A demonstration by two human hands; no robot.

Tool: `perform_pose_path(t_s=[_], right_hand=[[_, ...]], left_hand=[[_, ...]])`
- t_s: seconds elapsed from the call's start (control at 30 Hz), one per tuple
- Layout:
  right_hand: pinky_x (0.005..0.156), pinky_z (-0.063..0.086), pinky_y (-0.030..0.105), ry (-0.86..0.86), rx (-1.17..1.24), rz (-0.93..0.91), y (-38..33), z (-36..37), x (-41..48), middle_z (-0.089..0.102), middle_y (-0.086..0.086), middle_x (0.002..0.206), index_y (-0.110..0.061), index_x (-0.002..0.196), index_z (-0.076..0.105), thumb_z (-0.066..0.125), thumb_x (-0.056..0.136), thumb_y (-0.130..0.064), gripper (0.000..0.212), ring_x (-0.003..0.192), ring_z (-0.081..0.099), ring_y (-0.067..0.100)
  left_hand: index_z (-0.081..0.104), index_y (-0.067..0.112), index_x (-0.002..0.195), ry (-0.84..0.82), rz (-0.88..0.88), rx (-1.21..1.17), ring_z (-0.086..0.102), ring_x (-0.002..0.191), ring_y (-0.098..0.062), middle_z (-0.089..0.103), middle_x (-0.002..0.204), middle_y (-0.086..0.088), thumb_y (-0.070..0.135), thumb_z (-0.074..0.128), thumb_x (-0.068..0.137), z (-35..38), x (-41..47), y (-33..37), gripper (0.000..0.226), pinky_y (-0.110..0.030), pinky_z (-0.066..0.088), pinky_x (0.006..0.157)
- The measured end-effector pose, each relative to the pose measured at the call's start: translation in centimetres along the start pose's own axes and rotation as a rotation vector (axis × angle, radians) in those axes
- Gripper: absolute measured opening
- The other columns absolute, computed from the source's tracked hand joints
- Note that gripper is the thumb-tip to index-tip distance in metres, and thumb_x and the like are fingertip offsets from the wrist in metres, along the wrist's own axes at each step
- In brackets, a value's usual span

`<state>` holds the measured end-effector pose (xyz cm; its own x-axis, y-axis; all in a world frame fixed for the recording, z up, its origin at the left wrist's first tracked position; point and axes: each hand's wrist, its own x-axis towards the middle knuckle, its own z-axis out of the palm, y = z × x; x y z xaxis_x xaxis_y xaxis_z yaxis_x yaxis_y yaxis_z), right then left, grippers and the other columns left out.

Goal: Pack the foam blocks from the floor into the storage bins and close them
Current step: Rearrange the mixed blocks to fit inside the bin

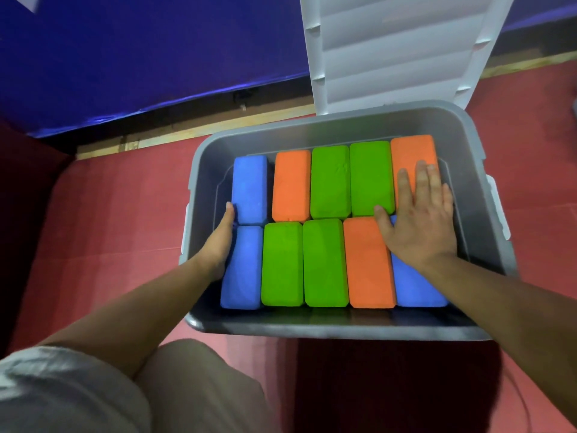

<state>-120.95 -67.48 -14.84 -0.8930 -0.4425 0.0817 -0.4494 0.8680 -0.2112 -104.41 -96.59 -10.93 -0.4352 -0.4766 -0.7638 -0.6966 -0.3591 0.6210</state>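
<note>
A grey storage bin [340, 331] stands open on the red floor, filled with two rows of blue, green and orange foam blocks. My right hand [420, 218] lies flat with straight fingers on the far right orange block [412, 151] and the near right blue block [413, 287]. My left hand [220, 242] is inside the bin's left wall, fingers straight, pressed against the side of the near left blue block [242, 270]; its thumb touches the far blue block [249, 189]. The white lid [396, 48] stands upright behind the bin.
A blue padded wall [140, 51] runs behind the bin, with a wooden strip [199, 132] at its foot. Red mat floor [118, 220] surrounds the bin. My knees in beige shorts [199, 392] are at the bottom of the view.
</note>
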Motion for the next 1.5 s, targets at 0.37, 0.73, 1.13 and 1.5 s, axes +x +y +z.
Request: perform_pose_path(t_s=[0.37, 0.73, 1.13, 1.5], right_hand=[[0.119, 0.015, 0.052, -0.007, 0.170, 0.033, -0.1, -0.2, 0.3, 0.022, 0.018, 0.159, -0.009, 0.147, 0.038, 0.036, 0.088, -0.057, 0.076, 0.149, 0.015, 0.031], [0.110, 0.030, 0.040, -0.250, 0.500, 0.438, 0.2, -2.7, 6.2, 0.029, 0.027, 0.147, 0.007, 0.146, 0.020, 0.074, 0.083, -0.041, 0.096, 0.135, 0.035, 0.040], [0.084, 0.054, 0.037, -0.424, 1.000, 0.535, 3.4, -1.3, 7.2, 0.056, 0.005, 0.130, -0.016, 0.145, 0.029, 0.092, 0.062, -0.032, 0.104, 0.108, 0.062, 0.022], [0.081, 0.057, 0.034, -0.416, 1.018, 0.451, 3.6, -1.1, 6.6, 0.061, 0.003, 0.123, -0.016, 0.139, 0.038, 0.088, 0.068, -0.023, 0.087, 0.102, 0.066, 0.015]], left_hand=[[0.025, 0.049, 0.150, 0.128, 0.367, 0.471, 0.040, 0.126, -0.005, 0.038, 0.145, 0.025, 0.066, 0.025, 0.098, -0.3, 0.4, 0.0, 0.055, -0.030, 0.029, 0.109], [0.015, 0.041, 0.155, 0.188, 0.370, 0.475, 0.034, 0.142, -0.019, 0.028, 0.159, 0.010, 0.058, 0.028, 0.101, -1.1, 1.3, -0.7, 0.058, -0.032, 0.024, 0.112], [0.057, 0.027, 0.130, -0.103, 0.194, -0.018, 0.070, 0.101, -0.016, 0.072, 0.116, 0.001, 0.065, 0.056, 0.087, -0.5, 4.8, 2.5, 0.057, -0.031, 0.057, 0.074], [0.059, 0.031, 0.129, -0.126, 0.300, -0.010, 0.072, 0.092, -0.013, 0.074, 0.111, 0.004, 0.052, 0.056, 0.093, -0.5, 5.2, 2.4, 0.042, -0.032, 0.056, 0.076]])
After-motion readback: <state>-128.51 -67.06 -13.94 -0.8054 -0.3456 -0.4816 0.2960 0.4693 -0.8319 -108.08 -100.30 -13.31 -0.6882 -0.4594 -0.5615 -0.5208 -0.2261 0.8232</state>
